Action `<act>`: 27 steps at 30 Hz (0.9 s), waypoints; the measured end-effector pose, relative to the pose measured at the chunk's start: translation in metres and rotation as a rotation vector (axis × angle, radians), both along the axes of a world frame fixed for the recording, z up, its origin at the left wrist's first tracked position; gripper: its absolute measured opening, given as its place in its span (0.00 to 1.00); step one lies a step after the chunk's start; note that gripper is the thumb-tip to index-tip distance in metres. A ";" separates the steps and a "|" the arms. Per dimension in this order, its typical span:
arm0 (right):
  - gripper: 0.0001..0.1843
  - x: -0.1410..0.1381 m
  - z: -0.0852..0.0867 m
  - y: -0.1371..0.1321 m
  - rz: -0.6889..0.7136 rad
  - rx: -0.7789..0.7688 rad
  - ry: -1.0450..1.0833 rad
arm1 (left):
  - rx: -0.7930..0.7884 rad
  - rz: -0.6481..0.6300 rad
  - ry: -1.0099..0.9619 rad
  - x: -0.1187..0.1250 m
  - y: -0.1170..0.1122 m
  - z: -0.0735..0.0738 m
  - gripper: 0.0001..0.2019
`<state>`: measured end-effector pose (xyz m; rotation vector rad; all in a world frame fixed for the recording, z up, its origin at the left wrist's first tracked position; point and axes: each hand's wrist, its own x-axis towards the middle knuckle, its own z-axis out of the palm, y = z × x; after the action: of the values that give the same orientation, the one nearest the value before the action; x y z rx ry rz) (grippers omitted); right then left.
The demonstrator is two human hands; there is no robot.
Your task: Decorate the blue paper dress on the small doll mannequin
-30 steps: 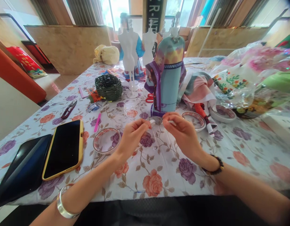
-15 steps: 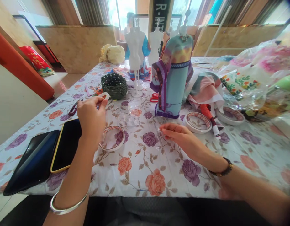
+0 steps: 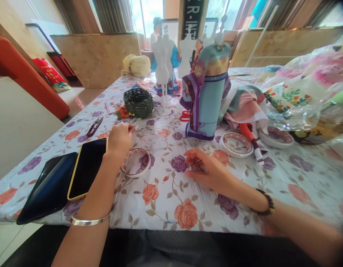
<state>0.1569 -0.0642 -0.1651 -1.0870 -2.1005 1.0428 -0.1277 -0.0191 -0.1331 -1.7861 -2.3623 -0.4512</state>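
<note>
Left hand (image 3: 120,139), hold hidden, nearer: round tape roll (image 3: 145,170) at five o'clock. Right hand (image 3: 213,171), fingers parted, farther; tape roll at nine o'clock.

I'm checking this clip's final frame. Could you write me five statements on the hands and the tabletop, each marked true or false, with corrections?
1. One tape roll lies nearer the left hand than the right hand. True.
2. The right hand is clenched into a fist. False: its thumb and fingers are parted.
3. In the picture, the dark woven basket stands to the left of the red-handled scissors. True.
4. The scissors lie inside the basket. False: they lie outside it, on the flowered tablecloth.
5. A silver bracelet is on the left arm. True.
</note>
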 end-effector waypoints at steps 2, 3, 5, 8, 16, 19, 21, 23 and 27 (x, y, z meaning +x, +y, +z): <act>0.19 0.001 0.000 -0.001 0.015 0.025 -0.031 | 0.014 -0.045 -0.036 -0.002 0.005 -0.004 0.13; 0.21 0.001 0.000 -0.001 0.017 0.034 -0.035 | 0.009 -0.062 -0.057 -0.003 0.007 -0.006 0.13; 0.22 0.002 -0.001 0.000 0.016 0.047 -0.040 | -0.008 -0.087 -0.102 -0.004 0.009 -0.008 0.12; 0.24 0.003 -0.003 0.002 0.030 0.055 -0.054 | -0.008 -0.098 -0.142 -0.004 0.009 -0.009 0.12; 0.23 0.004 -0.004 0.003 0.057 0.062 -0.066 | -0.097 0.038 -0.039 0.000 0.003 -0.006 0.13; 0.22 0.004 -0.004 0.003 0.060 0.074 -0.067 | -0.100 0.066 -0.024 0.000 0.000 -0.004 0.12; 0.23 0.004 -0.003 0.003 0.060 0.083 -0.061 | -0.074 0.052 -0.025 0.000 -0.001 -0.005 0.12; 0.24 0.004 -0.003 0.003 0.059 0.083 -0.055 | 0.008 0.005 -0.042 0.003 -0.002 -0.005 0.11; 0.25 0.004 -0.002 0.002 0.060 0.047 -0.069 | 0.268 -0.210 -0.151 0.028 -0.011 -0.006 0.08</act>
<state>0.1611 -0.0618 -0.1676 -1.0571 -2.2137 0.9912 -0.0994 -0.0297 -0.1393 -1.9356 -2.0871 -0.9135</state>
